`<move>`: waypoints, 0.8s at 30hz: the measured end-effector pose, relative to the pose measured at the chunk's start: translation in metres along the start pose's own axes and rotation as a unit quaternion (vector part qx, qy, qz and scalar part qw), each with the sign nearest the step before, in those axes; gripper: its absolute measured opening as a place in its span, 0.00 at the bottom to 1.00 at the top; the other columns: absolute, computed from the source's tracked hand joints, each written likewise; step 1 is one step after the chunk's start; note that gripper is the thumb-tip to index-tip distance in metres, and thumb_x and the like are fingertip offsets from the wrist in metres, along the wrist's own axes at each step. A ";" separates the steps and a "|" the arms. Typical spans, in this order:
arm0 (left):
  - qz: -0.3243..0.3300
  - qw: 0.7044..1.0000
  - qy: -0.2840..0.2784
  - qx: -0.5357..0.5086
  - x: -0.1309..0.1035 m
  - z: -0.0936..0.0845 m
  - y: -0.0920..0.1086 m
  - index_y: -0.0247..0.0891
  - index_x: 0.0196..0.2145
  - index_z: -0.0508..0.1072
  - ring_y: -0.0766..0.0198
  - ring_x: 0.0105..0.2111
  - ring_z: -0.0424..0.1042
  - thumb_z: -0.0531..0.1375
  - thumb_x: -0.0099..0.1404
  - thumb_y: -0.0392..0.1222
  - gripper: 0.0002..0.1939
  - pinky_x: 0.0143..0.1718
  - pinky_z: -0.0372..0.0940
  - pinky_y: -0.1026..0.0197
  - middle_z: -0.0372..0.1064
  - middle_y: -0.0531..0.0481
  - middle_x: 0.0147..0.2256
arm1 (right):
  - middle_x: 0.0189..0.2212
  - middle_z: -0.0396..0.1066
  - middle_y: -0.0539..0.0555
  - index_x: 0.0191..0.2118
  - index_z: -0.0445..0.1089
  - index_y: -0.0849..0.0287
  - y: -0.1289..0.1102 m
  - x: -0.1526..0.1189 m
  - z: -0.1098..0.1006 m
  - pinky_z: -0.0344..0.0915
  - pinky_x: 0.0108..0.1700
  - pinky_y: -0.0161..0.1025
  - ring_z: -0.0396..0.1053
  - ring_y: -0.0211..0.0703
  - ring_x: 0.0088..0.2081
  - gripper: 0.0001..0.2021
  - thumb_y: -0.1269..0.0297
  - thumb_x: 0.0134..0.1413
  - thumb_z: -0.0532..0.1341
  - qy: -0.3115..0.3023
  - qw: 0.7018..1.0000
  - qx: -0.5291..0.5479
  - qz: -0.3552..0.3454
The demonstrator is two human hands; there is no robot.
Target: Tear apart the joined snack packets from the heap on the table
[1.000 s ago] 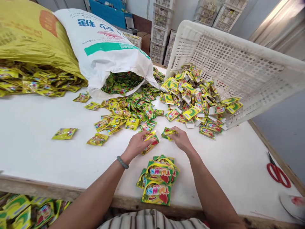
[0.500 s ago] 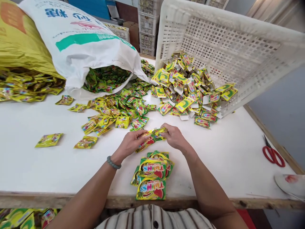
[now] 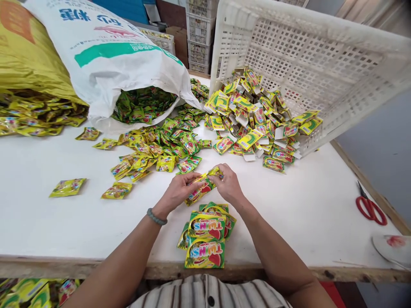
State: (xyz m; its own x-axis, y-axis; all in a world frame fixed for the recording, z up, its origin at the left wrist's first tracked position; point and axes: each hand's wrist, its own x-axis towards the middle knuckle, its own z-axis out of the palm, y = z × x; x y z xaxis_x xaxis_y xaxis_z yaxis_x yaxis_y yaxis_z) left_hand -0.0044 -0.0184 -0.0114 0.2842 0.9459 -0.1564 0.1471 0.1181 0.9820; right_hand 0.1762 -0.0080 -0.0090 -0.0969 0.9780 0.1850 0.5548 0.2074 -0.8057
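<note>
Near the middle of the table, my left hand [image 3: 181,190] grips a yellow and green candy box [image 3: 199,192] by its left side. My right hand [image 3: 227,182] pinches a small yellow packet [image 3: 215,172] at the box's upper right end; how far it is inside is hidden by the fingers. Below the hands lies a small pile of flat "TWINS" packs [image 3: 205,252], overlapping one another by the table's front edge. Loose yellow and green packets [image 3: 165,163] are heaped beyond my left hand.
A white sack [image 3: 128,68] and a yellow sack [image 3: 32,55] spill packets at the back left. A tilted white crate [image 3: 308,55] holds small boxes [image 3: 250,139] spilling out. Red-handled scissors [image 3: 370,209] and a dish [image 3: 393,248] lie at the right.
My right hand has moved slightly left, bringing the small packet closer against the box. My left hand still holds the box.
</note>
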 end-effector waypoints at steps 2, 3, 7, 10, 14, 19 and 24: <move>-0.022 0.998 0.009 -0.055 0.001 0.001 -0.002 0.35 0.38 0.77 0.68 0.22 0.64 0.67 0.52 0.56 0.23 0.23 0.59 0.66 0.73 0.52 0.25 | 0.33 0.68 0.51 0.34 0.67 0.56 -0.001 -0.001 0.002 0.63 0.42 0.39 0.67 0.43 0.37 0.03 0.65 0.51 0.60 -0.011 1.000 0.025 0.000; -0.032 0.995 0.014 -0.088 0.002 0.002 -0.003 0.34 0.37 0.77 0.66 0.23 0.67 0.68 0.50 0.56 0.24 0.24 0.61 0.65 0.74 0.51 0.27 | 0.34 0.69 0.52 0.37 0.68 0.56 -0.002 -0.002 0.002 0.63 0.42 0.39 0.67 0.43 0.38 0.06 0.64 0.52 0.60 -0.015 0.999 0.046 0.003; -0.052 0.981 0.036 -0.182 0.004 0.005 -0.006 0.34 0.39 0.76 0.63 0.28 0.73 0.72 0.46 0.53 0.26 0.30 0.67 0.62 0.77 0.49 0.31 | 0.35 0.72 0.51 0.41 0.66 0.56 -0.004 -0.003 -0.002 0.64 0.39 0.37 0.68 0.41 0.35 0.10 0.58 0.55 0.59 0.027 0.993 0.110 0.025; -0.045 0.979 0.046 -0.195 0.004 0.005 -0.005 0.35 0.37 0.77 0.65 0.27 0.72 0.73 0.46 0.51 0.24 0.29 0.66 0.64 0.77 0.51 0.29 | 0.28 0.71 0.49 0.33 0.67 0.56 -0.007 -0.005 -0.001 0.63 0.34 0.37 0.66 0.39 0.28 0.08 0.58 0.53 0.60 0.041 0.996 0.079 0.026; -0.050 0.974 0.052 -0.215 0.003 0.005 -0.004 0.34 0.37 0.77 0.63 0.28 0.74 0.73 0.45 0.51 0.24 0.31 0.67 0.62 0.78 0.49 0.30 | 0.31 0.75 0.51 0.36 0.69 0.56 -0.010 -0.007 0.003 0.65 0.36 0.37 0.69 0.40 0.31 0.08 0.59 0.53 0.61 0.049 0.993 0.108 0.028; -0.041 0.972 0.041 -0.229 0.002 0.006 -0.001 0.35 0.36 0.78 0.63 0.28 0.75 0.72 0.46 0.51 0.22 0.32 0.68 0.62 0.78 0.50 0.30 | 0.29 0.75 0.50 0.39 0.68 0.55 -0.009 -0.005 0.001 0.65 0.37 0.38 0.71 0.41 0.31 0.11 0.58 0.51 0.63 0.054 0.989 0.133 0.040; -0.058 0.971 0.026 -0.231 0.000 0.003 0.003 0.35 0.37 0.78 0.63 0.26 0.74 0.72 0.46 0.51 0.22 0.28 0.67 0.63 0.78 0.50 0.29 | 0.30 0.75 0.50 0.41 0.67 0.56 -0.006 -0.004 -0.006 0.64 0.39 0.39 0.70 0.42 0.33 0.17 0.55 0.46 0.67 0.026 0.990 0.128 0.058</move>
State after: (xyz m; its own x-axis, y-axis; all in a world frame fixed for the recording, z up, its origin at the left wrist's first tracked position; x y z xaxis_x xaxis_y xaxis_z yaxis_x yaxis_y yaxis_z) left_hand -0.0015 -0.0188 -0.0090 0.2409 0.9308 -0.2748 -0.2691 0.3361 0.9026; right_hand 0.1783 -0.0136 -0.0010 0.0012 0.9944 0.1058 0.3320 0.0994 -0.9380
